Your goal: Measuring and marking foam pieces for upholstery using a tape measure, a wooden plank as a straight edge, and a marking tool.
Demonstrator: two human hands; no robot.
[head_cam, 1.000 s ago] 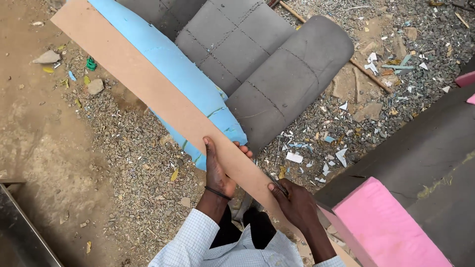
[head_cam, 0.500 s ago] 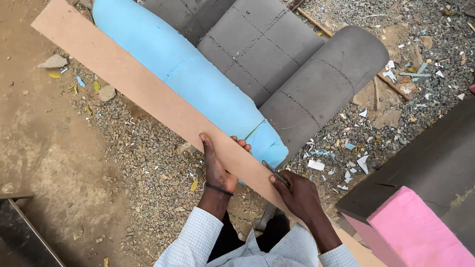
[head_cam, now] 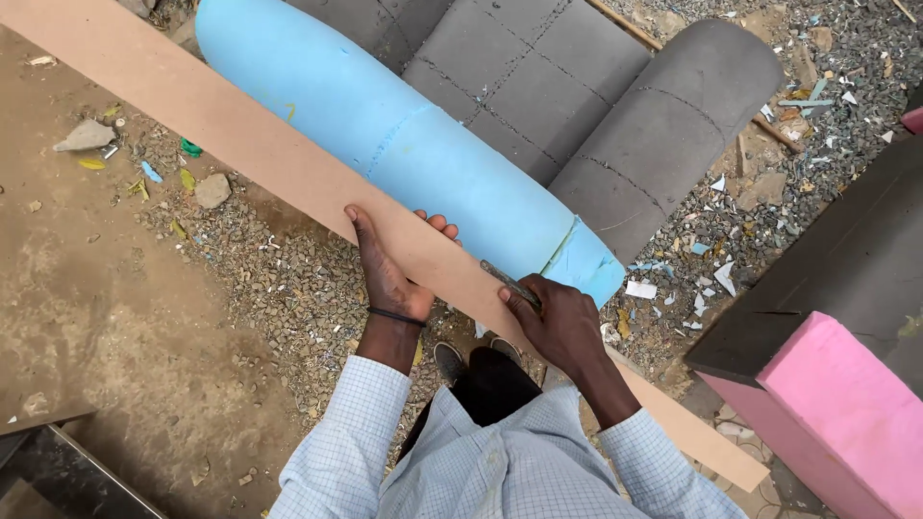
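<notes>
Long flat brown board strip (head_cam: 240, 144) laid diagonally from far left to near right, resting along the near side of a rolled light-blue foam sheet (head_cam: 413, 144), apparently as a straightedge against the foam. Left hand (head_cam: 387, 272) pressed flat on the strip's near edge, thumb along that edge and fingers (head_cam: 437, 224) curled over the far edge, clamping the board so it cannot slide. Right hand (head_cam: 562, 322) closed around a thin dark blade-like tool (head_cam: 510, 284), tip lying at the strip's far edge where it meets the blue foam, near the foam's right end; held low and close to the board, seemingly to follow that edge. Just beyond the blue roll, a grey stitched foam roll (head_cam: 596, 106), touching it. At the right, a pink foam block (head_cam: 846, 413) under a dark slab, well apart from the hands. Gravel ground (head_cam: 250, 279) littered with foam scraps below.

Tool's exact kind hard to make out, handle buried in the fist. Contact between tip and foam not clear. Both ends of the blue roll partly cut off or covered; board's far-left end out of frame.
</notes>
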